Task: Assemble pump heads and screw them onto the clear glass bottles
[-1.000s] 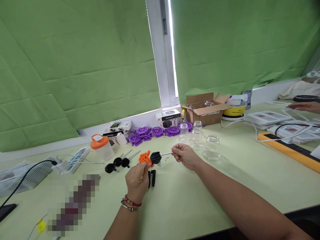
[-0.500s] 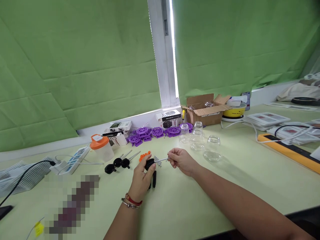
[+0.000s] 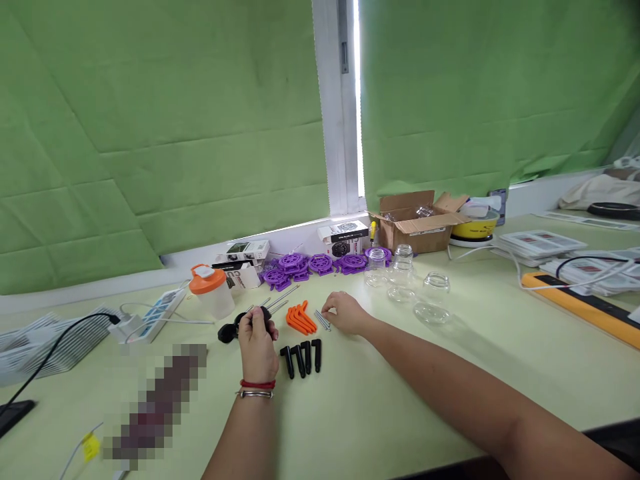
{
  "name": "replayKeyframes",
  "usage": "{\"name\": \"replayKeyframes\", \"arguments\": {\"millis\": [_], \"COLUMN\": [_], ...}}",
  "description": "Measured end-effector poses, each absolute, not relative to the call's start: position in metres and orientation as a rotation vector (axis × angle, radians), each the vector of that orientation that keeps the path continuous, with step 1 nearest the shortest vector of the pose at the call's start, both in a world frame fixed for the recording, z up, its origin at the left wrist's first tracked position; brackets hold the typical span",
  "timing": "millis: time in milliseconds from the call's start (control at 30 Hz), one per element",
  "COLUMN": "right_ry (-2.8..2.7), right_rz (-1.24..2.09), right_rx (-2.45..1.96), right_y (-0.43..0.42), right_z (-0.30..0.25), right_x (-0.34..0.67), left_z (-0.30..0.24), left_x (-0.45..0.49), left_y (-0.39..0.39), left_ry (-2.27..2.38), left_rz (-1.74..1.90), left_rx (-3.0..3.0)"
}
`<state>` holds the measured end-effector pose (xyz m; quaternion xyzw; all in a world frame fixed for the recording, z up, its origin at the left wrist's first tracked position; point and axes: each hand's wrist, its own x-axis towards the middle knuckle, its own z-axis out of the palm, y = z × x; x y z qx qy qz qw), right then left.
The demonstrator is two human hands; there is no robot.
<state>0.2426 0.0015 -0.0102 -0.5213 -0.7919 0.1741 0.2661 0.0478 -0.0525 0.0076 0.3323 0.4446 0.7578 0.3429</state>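
Observation:
My left hand (image 3: 257, 350) is closed around a round black part with a metal rod (image 3: 284, 298), held low beside similar black parts (image 3: 228, 333) on the table. The fingers partly hide it. My right hand (image 3: 346, 312) has its fingertips pressed together at a small bunch of thin metal pins (image 3: 323, 320); whether one is between them cannot be made out. Left of the pins lie several bent orange pieces (image 3: 301, 319). Nearer to me, several black L-shaped handles (image 3: 301, 360) lie in a row.
Clear glass jars (image 3: 433, 300) stand right of my right hand. Behind are purple slotted discs (image 3: 321, 264), small printed boxes (image 3: 343, 233) and an open carton (image 3: 420, 230). An orange-lidded cup (image 3: 213, 293) and a power strip (image 3: 163, 313) are at left.
My left hand has moved left and down with the black part to the similar ones. My right hand has let go of the rod and moved slightly left to the pins.

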Motion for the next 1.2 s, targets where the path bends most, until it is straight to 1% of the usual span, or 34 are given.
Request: {"name": "replayKeyframes", "arguments": {"millis": [233,500,667,967,1200], "right_ry": [-2.129,-2.075,-2.056,-1.946,-1.717], "right_rz": [0.432,0.508,0.512,0.656,0.891], "right_rx": [-1.627,-1.778,-1.775,-1.785,-1.630], "right_y": [0.007,0.005,0.004,0.009,0.004], "right_z": [-0.004,-0.007,-0.005,-0.008,-0.003], "right_x": [0.194,0.193,0.193,0.183,0.204], "left_z": [0.003,0.005,0.004,0.002,0.004], "left_x": [0.048,0.048,0.049,0.049,0.050], "left_y": [-0.052,-0.052,-0.052,-0.051,-0.053], "left_ry": [1.181,1.194,1.192,1.190,1.192], "left_rz": [1.943,1.928,1.921,1.906,1.907], "left_rx": [0.889,0.902,0.901,0.933,0.920]}}
